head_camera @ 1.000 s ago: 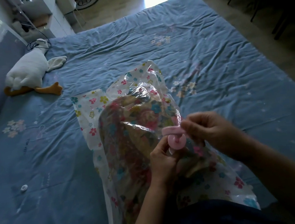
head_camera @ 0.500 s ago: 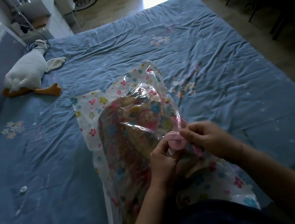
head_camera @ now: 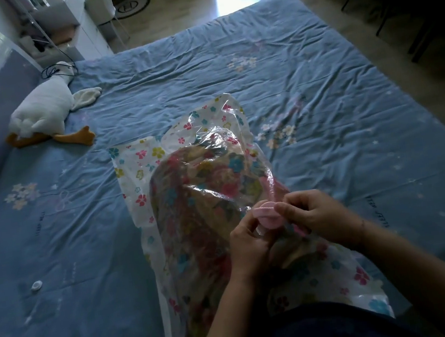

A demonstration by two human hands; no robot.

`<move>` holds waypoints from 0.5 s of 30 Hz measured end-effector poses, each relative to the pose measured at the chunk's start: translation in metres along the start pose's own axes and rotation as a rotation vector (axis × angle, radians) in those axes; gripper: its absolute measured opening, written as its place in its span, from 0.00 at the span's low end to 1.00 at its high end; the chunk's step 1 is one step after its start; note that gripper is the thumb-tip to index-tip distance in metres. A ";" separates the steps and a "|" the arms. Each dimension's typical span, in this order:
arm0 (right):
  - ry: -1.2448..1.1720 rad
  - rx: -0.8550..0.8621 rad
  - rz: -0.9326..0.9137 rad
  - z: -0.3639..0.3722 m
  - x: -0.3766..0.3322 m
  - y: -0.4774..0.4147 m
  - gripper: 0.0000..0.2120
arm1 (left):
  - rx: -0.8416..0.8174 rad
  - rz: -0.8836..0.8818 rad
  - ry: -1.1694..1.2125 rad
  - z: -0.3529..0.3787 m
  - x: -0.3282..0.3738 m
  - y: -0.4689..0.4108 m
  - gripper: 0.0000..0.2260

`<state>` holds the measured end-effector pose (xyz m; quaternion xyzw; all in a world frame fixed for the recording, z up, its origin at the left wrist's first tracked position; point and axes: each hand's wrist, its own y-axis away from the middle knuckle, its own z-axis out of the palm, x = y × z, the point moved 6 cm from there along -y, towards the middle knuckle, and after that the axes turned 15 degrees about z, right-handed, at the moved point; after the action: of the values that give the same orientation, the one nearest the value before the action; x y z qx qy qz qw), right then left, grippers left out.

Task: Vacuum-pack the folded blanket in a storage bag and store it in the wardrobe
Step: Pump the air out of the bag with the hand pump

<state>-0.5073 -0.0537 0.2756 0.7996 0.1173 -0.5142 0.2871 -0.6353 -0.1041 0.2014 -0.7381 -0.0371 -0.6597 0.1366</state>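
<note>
Hands are clamping the valve (head_camera: 271, 222): left hand (head_camera: 249, 245) bracing its base, right hand (head_camera: 313, 213) pinching the cap (head_camera: 264, 210), needing a square turn.

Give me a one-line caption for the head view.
The left hand and right hand hold the pink valve on the bag holding the blanket, on a bed with a plush goose.

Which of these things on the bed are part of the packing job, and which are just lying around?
In the job: bag, blanket inside it, pink valve, left hand and right hand pinching it.
Lying about: plush goose, white disc, cable by the goose.
</note>
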 end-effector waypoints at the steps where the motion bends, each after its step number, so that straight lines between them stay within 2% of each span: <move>1: 0.003 0.007 -0.025 -0.002 -0.004 0.001 0.32 | 0.000 0.003 0.006 -0.001 0.000 0.000 0.15; 3: -0.059 0.011 -0.133 -0.012 -0.036 0.011 0.19 | -0.004 -0.009 0.012 -0.001 0.001 -0.003 0.16; 4: -0.132 -0.007 -0.180 -0.018 -0.056 0.018 0.16 | -0.008 -0.019 0.024 -0.001 0.001 -0.003 0.17; 6: -0.297 -0.102 -0.292 -0.029 -0.088 0.031 0.15 | -0.004 -0.030 0.055 0.000 0.001 -0.001 0.19; 8: -0.355 -0.118 -0.344 -0.032 -0.090 0.033 0.14 | -0.002 -0.030 0.056 0.000 0.002 -0.001 0.19; 11: -0.218 -0.035 -0.177 -0.017 -0.043 0.009 0.17 | -0.002 -0.024 0.047 0.001 0.000 -0.002 0.18; 13: -0.081 -0.021 -0.026 -0.003 -0.006 -0.004 0.28 | 0.001 -0.011 0.021 0.000 0.001 -0.003 0.15; 14: -0.053 -0.022 0.004 0.000 0.003 -0.006 0.32 | -0.001 -0.004 0.018 0.000 0.000 -0.003 0.15; 15: -0.048 -0.017 -0.006 -0.001 0.002 -0.006 0.30 | -0.003 0.003 0.019 -0.001 0.000 -0.002 0.14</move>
<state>-0.5086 -0.0488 0.2720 0.7841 0.1172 -0.5333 0.2950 -0.6369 -0.1022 0.2022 -0.7320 -0.0338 -0.6666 0.1367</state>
